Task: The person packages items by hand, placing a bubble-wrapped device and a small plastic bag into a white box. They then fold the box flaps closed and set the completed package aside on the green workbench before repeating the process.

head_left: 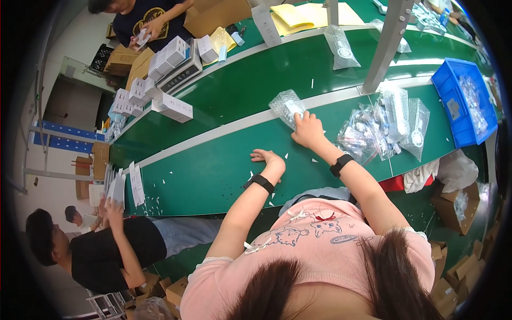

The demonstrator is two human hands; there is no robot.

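Observation:
My right hand [308,129] reaches forward over the green bench with its fingers closed on the near end of a clear bubble-wrap bag [284,102]. Something white shows inside the bag, too unclear to name. The bag rests across the pale rail between the bench and the green belt. My left hand [269,162] hovers low over or rests on the bench, palm partly turned in, fingers stretched out and holding nothing. Right of my right hand lies a heap of clear plastic bags [358,133] with small parts in them, beside several bubble-wrap bags [396,114].
A blue bin [453,109] with bagged parts stands at the bench's right end. A grey metal post [384,50] rises from the rail. White boxes [173,108] stand at the belt's left. Small paper scraps dot the bench. One person works at left, another across the belt.

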